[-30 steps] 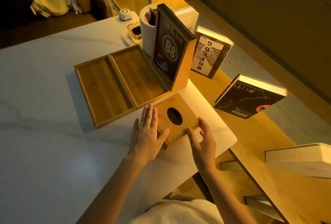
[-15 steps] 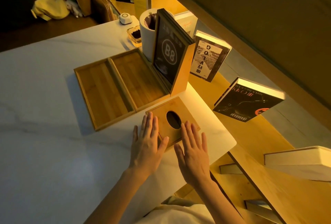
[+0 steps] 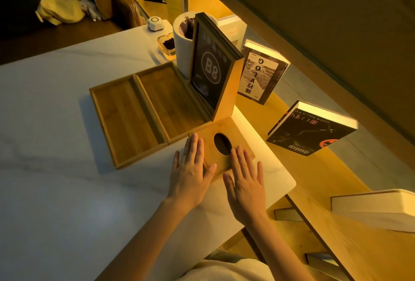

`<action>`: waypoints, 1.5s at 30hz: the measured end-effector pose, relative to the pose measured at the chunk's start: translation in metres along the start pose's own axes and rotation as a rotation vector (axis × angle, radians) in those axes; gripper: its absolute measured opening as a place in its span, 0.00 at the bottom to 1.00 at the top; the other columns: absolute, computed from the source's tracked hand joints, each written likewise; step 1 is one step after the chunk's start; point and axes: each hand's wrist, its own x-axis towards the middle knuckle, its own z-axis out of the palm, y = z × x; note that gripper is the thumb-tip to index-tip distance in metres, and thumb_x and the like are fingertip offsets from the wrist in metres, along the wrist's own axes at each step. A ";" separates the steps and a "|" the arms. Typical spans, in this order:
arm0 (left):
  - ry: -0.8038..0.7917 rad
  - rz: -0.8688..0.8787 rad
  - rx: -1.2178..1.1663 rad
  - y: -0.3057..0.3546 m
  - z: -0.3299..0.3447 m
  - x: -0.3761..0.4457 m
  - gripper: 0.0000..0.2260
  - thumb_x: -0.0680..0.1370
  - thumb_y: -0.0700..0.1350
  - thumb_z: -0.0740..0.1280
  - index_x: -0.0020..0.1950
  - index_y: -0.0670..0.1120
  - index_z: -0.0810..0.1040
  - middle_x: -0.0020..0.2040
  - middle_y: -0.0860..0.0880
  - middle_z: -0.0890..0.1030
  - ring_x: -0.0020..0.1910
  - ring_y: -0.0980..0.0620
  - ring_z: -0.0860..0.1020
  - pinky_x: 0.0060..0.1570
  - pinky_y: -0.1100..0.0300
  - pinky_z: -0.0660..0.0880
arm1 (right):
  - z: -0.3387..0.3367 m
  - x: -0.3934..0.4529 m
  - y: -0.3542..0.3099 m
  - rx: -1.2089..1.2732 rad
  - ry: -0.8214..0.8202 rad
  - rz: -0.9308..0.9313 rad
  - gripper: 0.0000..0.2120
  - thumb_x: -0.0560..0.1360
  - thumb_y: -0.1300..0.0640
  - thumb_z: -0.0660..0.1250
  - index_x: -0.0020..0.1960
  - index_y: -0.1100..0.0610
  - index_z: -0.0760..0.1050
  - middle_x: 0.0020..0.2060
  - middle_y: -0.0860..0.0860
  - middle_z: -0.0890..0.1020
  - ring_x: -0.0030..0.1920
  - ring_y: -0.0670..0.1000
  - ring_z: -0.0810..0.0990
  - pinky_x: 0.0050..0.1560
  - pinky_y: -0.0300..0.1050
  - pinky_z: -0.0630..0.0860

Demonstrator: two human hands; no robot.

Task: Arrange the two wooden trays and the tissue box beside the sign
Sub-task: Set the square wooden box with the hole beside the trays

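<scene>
Two shallow wooden trays lie side by side on the white marble table, the left tray (image 3: 125,121) touching the right tray (image 3: 170,103). The right tray's far side meets the wooden B8 sign (image 3: 211,71), which stands tilted. A square wooden tissue box (image 3: 224,132) with an oval hole sits just in front of the sign, against the right tray's near corner. My left hand (image 3: 190,168) lies flat, fingers spread, on the box's left part. On the near right edge of the box rests my right hand (image 3: 244,179), also flat. Neither hand grips anything.
A white cylindrical bin (image 3: 184,42), a glass ashtray (image 3: 167,45) and a small white button device (image 3: 155,24) stand behind the sign. Books (image 3: 312,130) lean on the wooden shelf to the right. The table's rounded corner (image 3: 289,181) is near the box.
The tissue box has slid away from me, up against the sign's base and the right tray. My right hand moved from the box's right side onto its near edge.
</scene>
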 end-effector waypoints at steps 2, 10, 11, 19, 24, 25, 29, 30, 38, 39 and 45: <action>-0.003 0.014 -0.006 0.004 0.000 0.007 0.29 0.74 0.62 0.42 0.66 0.52 0.31 0.70 0.51 0.33 0.71 0.53 0.37 0.70 0.53 0.43 | -0.002 0.006 0.005 -0.012 0.006 -0.005 0.27 0.77 0.40 0.39 0.72 0.47 0.40 0.73 0.45 0.45 0.72 0.42 0.33 0.70 0.43 0.30; -0.041 0.012 0.003 0.020 -0.001 0.034 0.31 0.76 0.60 0.46 0.71 0.48 0.36 0.74 0.49 0.36 0.74 0.49 0.40 0.72 0.49 0.45 | -0.013 0.030 0.022 -0.039 0.004 -0.021 0.28 0.76 0.39 0.36 0.72 0.49 0.41 0.73 0.45 0.46 0.73 0.47 0.39 0.71 0.52 0.34; -0.046 0.008 0.002 0.021 -0.001 0.037 0.31 0.76 0.59 0.47 0.71 0.47 0.36 0.75 0.48 0.38 0.74 0.49 0.40 0.72 0.49 0.45 | -0.014 0.032 0.023 -0.043 0.007 -0.020 0.28 0.76 0.39 0.36 0.72 0.50 0.42 0.73 0.45 0.47 0.73 0.48 0.40 0.70 0.53 0.35; -0.037 -0.012 -0.009 0.031 0.003 0.048 0.31 0.76 0.60 0.47 0.72 0.47 0.37 0.76 0.47 0.40 0.74 0.47 0.42 0.72 0.49 0.45 | -0.019 0.045 0.035 -0.069 0.007 -0.031 0.27 0.76 0.41 0.40 0.72 0.50 0.42 0.72 0.46 0.47 0.73 0.49 0.42 0.70 0.54 0.36; -0.023 -0.018 -0.002 0.033 0.008 0.053 0.33 0.73 0.62 0.42 0.72 0.47 0.38 0.76 0.47 0.41 0.74 0.47 0.43 0.71 0.49 0.46 | -0.021 0.050 0.040 -0.053 -0.011 -0.040 0.28 0.75 0.39 0.36 0.72 0.49 0.40 0.72 0.44 0.45 0.73 0.49 0.40 0.70 0.53 0.34; -0.019 -0.019 0.001 0.033 0.008 0.054 0.33 0.73 0.62 0.42 0.72 0.47 0.39 0.76 0.47 0.41 0.74 0.47 0.43 0.71 0.49 0.46 | -0.021 0.052 0.041 -0.048 -0.014 -0.039 0.28 0.75 0.38 0.36 0.71 0.48 0.40 0.72 0.44 0.45 0.73 0.49 0.39 0.70 0.53 0.35; -0.004 -0.019 0.005 0.035 0.010 0.057 0.33 0.73 0.62 0.42 0.72 0.47 0.39 0.76 0.46 0.42 0.74 0.47 0.43 0.71 0.49 0.46 | -0.022 0.055 0.043 -0.032 -0.019 -0.037 0.29 0.74 0.37 0.35 0.71 0.48 0.40 0.72 0.43 0.44 0.73 0.48 0.38 0.72 0.53 0.36; -0.001 -0.019 0.001 0.035 0.011 0.058 0.33 0.73 0.62 0.42 0.72 0.47 0.39 0.76 0.46 0.42 0.74 0.47 0.43 0.71 0.49 0.47 | -0.022 0.056 0.043 -0.028 -0.020 -0.039 0.29 0.74 0.37 0.35 0.71 0.48 0.40 0.72 0.43 0.44 0.73 0.48 0.39 0.72 0.54 0.37; -0.014 -0.019 0.032 0.035 0.011 0.059 0.33 0.74 0.62 0.43 0.72 0.47 0.40 0.76 0.46 0.42 0.74 0.47 0.43 0.71 0.47 0.48 | -0.023 0.056 0.044 -0.010 -0.035 -0.037 0.30 0.73 0.36 0.33 0.71 0.47 0.38 0.71 0.42 0.43 0.73 0.47 0.37 0.73 0.55 0.38; -0.011 -0.016 0.032 0.035 0.011 0.060 0.33 0.73 0.63 0.43 0.72 0.47 0.40 0.76 0.46 0.42 0.74 0.47 0.43 0.71 0.47 0.48 | -0.023 0.057 0.045 -0.006 -0.034 -0.044 0.30 0.73 0.35 0.33 0.71 0.47 0.38 0.71 0.42 0.43 0.72 0.47 0.37 0.73 0.55 0.38; -0.004 -0.018 0.045 0.037 0.007 0.057 0.31 0.76 0.61 0.47 0.72 0.46 0.40 0.76 0.46 0.42 0.74 0.47 0.43 0.72 0.47 0.48 | -0.026 0.057 0.042 -0.002 -0.053 -0.045 0.30 0.72 0.35 0.33 0.71 0.46 0.37 0.71 0.42 0.42 0.71 0.45 0.36 0.72 0.54 0.36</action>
